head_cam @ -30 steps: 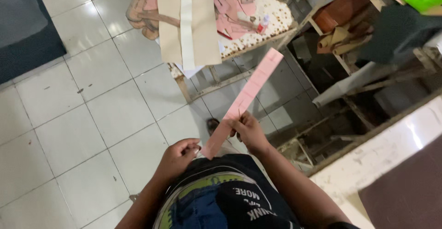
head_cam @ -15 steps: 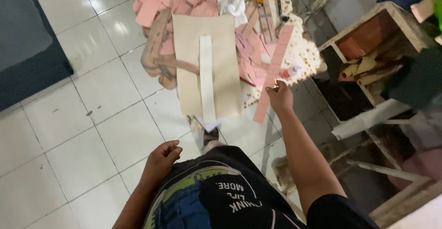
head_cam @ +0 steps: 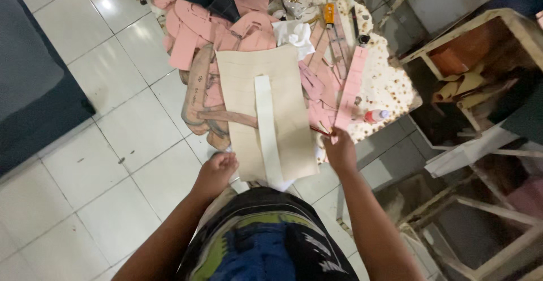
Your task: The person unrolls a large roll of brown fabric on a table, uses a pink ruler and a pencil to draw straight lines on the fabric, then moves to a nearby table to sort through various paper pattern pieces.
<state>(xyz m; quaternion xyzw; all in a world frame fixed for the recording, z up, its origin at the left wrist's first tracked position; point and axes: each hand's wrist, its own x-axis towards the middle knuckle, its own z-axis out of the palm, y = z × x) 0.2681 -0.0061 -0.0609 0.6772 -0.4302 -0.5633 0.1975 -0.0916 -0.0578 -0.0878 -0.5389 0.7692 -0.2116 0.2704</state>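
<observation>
The right hand (head_cam: 340, 150) pinches the pink strip (head_cam: 350, 89) at its near end — its long axis runs up the frame over the table (head_cam: 390, 89). The left hand (head_cam: 215, 171) hangs loosely curled, empty, lower left of it.

The floor (head_cam: 130, 128) is laid with large white glossy tiles that catch a bright spot of overhead light. A dark mat (head_cam: 34, 100) lies at the left edge. On the right stand worn, white-painted wooden frames (head_cam: 481, 145) and a wooden crate (head_cam: 469, 38), dim and cluttered in shadow.
</observation>
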